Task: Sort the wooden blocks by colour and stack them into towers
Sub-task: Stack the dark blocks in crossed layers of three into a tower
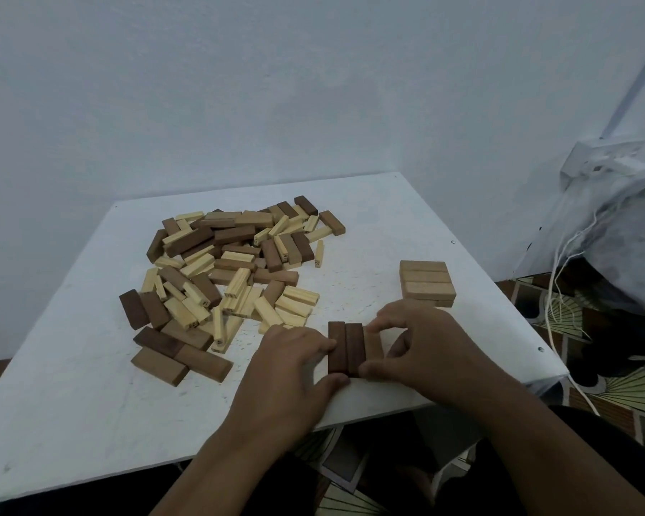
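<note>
While the loose pile of blocks (pixel 231 270) is lying unsorted across the middle of the white table (pixel 71 396), both hands are working just on the near side of it, close to the table's front edge. The left hand (pixel 295 363) is pressing curled fingers against the left face of the dark brown blocks (pixel 345 348), and the right hand (pixel 421 348) is pinching their right side, apparently squeezing them flush so the row makes a square base layer for a dark tower. Right of the pile and beyond the right hand, a medium-brown stack (pixel 427 283) is sitting already squared, seemingly two layers deep. A third block between the dark pair and the right palm is showing only partly, so its shade is hard to judge. The stack's lower layer is barely showing, and the pile's buried blocks cannot be counted.
</note>
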{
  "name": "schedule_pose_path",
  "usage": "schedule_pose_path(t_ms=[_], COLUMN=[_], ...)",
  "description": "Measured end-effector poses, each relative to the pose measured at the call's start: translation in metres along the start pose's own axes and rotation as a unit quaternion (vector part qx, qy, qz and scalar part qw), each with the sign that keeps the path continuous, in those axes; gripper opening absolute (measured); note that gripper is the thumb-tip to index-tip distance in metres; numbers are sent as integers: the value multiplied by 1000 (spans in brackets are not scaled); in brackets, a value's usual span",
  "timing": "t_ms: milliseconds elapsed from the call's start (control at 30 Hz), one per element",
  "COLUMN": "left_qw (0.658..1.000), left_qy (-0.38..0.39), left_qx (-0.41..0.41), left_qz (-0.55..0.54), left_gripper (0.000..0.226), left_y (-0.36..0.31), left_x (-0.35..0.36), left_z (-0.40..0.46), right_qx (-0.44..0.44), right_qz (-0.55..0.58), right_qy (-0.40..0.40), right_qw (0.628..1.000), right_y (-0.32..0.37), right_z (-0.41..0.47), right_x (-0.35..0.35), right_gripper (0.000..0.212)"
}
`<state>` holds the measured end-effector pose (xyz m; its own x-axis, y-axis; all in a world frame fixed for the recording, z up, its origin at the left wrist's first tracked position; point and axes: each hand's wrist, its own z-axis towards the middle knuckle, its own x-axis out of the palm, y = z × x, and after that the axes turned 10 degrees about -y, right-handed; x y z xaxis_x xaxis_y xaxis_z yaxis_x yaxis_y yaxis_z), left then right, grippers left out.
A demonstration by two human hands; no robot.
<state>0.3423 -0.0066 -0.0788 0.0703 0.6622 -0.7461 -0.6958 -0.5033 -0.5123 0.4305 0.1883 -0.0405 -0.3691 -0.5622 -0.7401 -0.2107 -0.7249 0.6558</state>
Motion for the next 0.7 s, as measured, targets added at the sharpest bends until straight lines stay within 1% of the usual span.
schedule_pose_path(t_ms=[67,133,267,400,500,567,700], left_qw=[1000,1000,1000,996,993,992,991], left_qy=[-6,-9,21,77,112,115,119], left_qx=[-3,1,13,27,32,35,30], left_qz=[-14,-11,-17,-20,-29,-34,-57], left_gripper=[39,37,33,38,40,41,46], left_y=[-1,-1,-1,-3,0,2,1], left_x=[0,0,-5,-12,-12,-10,-9], left_z=[0,1,10,25,31,34,40], right_qx=[-16,-33,-40,-68,-70,-68,-76], right_qz=[0,-4,22,31,27,21,24], right_qy=[40,54,73,84,89,92,89], right_qw=[999,998,996,994,993,993,993], right_y=[-4,-4,-1,-4,-5,-4,-8], right_z=[1,2,6,10,12,12,15], right_x=[-2,-2,-3,0,-2,-4,-2], right_gripper=[64,70,71,72,76,76,68])
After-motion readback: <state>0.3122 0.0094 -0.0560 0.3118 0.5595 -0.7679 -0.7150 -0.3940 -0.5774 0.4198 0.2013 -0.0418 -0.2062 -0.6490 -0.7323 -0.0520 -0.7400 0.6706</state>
